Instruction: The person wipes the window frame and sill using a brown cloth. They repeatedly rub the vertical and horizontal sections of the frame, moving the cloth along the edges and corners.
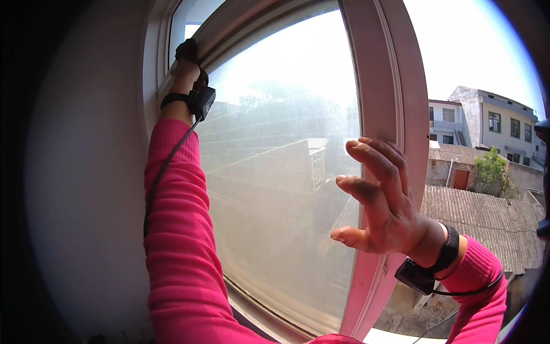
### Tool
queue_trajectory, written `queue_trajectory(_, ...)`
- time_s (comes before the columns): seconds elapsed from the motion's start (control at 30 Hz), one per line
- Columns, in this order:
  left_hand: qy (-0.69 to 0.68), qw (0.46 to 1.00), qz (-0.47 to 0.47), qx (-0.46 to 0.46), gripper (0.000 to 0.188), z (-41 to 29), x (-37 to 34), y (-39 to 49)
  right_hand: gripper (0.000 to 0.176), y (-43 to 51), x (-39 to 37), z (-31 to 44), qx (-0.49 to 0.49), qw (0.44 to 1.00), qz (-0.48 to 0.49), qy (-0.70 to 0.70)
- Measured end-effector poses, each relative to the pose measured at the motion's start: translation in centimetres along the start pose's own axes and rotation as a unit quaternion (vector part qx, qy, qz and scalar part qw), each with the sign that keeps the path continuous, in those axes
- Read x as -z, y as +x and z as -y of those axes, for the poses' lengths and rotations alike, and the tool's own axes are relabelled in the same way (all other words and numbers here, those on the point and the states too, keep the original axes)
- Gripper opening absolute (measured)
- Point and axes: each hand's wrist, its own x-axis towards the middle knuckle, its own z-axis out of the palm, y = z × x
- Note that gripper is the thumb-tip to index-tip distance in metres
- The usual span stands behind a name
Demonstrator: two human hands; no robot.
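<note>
My left hand (187, 69) is raised to the upper left corner of a window sash (376, 86), against its frame. Dark shapes surround its fingers, and I cannot tell whether they are shadow or something held. To the right, my right hand (386, 202) is lifted in front of the sash's right stile, fingers spread, holding nothing. Whether its fingertips touch the frame is unclear. Between the hands lies a hazy, finely streaked window panel (275, 180). Each wrist wears a black strap with a small box, the left box (203, 103) and the right box (415, 275), both cabled.
A plain wall (90, 172) runs along the left. The bottom window track (262, 309) curves below the panel. Through the opening at right are a corrugated roof (481, 223), a green tree (490, 170) and pale buildings (507, 116).
</note>
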Motion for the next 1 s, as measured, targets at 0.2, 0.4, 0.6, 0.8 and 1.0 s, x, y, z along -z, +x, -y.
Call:
queue_trajectory(0.2,-0.139,0.989,0.022,0.043,0.05,4.1,0.1,-1.1,0.054,0.7,-0.2,0.0,-0.004,1.0,0.006,0.01)
queue_trajectory(0.4,-0.369,0.919,0.123,0.07,0.044,0.6,2.4,-2.2,0.051,1.1,-0.4,0.2,-0.021,0.999,0.042,0.005)
queue_trajectory(0.6,-0.602,0.768,0.219,-0.014,0.038,-2.2,10.0,-9.2,0.05,1.0,0.4,1.2,-0.02,1.0,0.016,0.009)
queue_trajectory(0.8,-0.615,0.745,0.18,-0.182,0.038,-8.6,14.3,-13.0,0.05,1.1,0.5,1.5,-0.014,1.0,0.008,0.001)
queue_trajectory(1.0,-0.385,0.897,0.063,-0.207,0.051,-20.6,19.3,-13.8,0.051,1.1,1.3,1.8,-0.001,1.0,0.031,-0.001)
